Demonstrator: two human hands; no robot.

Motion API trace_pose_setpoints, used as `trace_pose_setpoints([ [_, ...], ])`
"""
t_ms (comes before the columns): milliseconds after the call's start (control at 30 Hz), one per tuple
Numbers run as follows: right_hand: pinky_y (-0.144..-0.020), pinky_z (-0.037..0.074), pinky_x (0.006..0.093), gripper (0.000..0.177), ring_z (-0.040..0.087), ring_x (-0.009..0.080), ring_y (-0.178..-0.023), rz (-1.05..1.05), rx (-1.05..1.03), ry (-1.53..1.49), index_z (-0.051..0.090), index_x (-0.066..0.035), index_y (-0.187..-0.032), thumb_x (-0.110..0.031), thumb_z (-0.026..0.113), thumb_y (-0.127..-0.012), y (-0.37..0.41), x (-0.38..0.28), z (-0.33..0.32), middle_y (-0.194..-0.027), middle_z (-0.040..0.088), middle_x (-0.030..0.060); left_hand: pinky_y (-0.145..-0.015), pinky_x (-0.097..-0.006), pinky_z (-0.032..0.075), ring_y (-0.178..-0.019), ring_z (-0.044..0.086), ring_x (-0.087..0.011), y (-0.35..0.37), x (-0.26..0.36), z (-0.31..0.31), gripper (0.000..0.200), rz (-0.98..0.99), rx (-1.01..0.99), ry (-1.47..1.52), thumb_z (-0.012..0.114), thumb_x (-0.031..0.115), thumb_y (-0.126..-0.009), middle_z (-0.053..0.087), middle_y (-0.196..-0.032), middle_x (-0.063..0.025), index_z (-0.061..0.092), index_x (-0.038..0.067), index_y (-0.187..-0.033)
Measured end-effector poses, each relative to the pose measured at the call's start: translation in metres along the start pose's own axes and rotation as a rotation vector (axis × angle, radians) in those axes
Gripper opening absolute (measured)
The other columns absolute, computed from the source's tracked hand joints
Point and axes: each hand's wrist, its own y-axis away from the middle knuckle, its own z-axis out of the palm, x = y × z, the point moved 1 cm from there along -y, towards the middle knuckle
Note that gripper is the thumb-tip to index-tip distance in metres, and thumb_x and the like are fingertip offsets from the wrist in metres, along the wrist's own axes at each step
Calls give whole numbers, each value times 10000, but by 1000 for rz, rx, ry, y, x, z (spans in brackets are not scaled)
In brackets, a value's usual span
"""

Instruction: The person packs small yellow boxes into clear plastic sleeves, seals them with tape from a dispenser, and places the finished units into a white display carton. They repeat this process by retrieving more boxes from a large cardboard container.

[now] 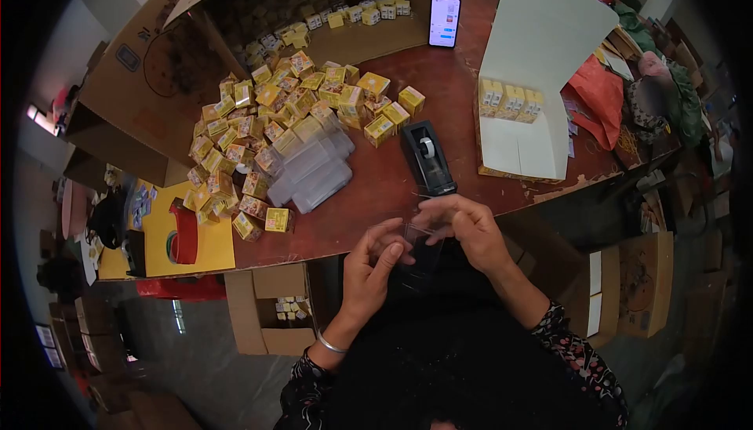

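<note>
Close to the table's front edge, my left hand point(372, 264) and my right hand point(469, 226) hold a clear plastic sleeve point(423, 248) between them. The fingers of both hands are curled at its upper part; the sleeve is hard to make out against my dark clothing. Just beyond my hands stands a black tape dispenser point(428, 159) with a roll in it. To its left lies a stack of flat clear plastic sleeves point(314, 170), against a heap of small yellow boxes point(271, 108).
A large carton point(345, 42) lies open at the back with many small boxes inside. At right, an open white-lined box point(522, 152) holds several small boxes. A phone point(445, 21) stands behind. Below the table edge is another open carton point(286, 341).
</note>
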Motion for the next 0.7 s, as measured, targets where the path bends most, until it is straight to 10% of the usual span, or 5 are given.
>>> trace_pose_setpoints([
  [300,-617,517,211,234,701,88,-853,22,-74,275,736,-21,-1166,-195,651,-1034,-27,13,-6,-1018,754,65,-1145,-466,425,-1376,538,-353,1,8,-12,634,-64,-239,416,490,385,-1097,506,-1519,-222,353,-9,-1574],
  [567,-659,549,246,263,703,102,-898,210,-415,331,711,-24,-1214,-194,670,-1018,-83,-29,9,-1042,754,54,-1114,-501,483,-1315,589,-384,7,-15,-59,768,-33,-249,632,832,175,-861,590,-1423,-212,456,-39,-1495],
  [700,-716,569,362,208,733,245,-874,-405,263,1151,708,-37,-1111,-151,714,-937,-190,-36,-68,-982,745,133,-1101,-488,504,-1259,635,-350,4,-13,-70,771,58,-66,542,891,56,-761,638,-1345,-174,512,-46,-1426],
])
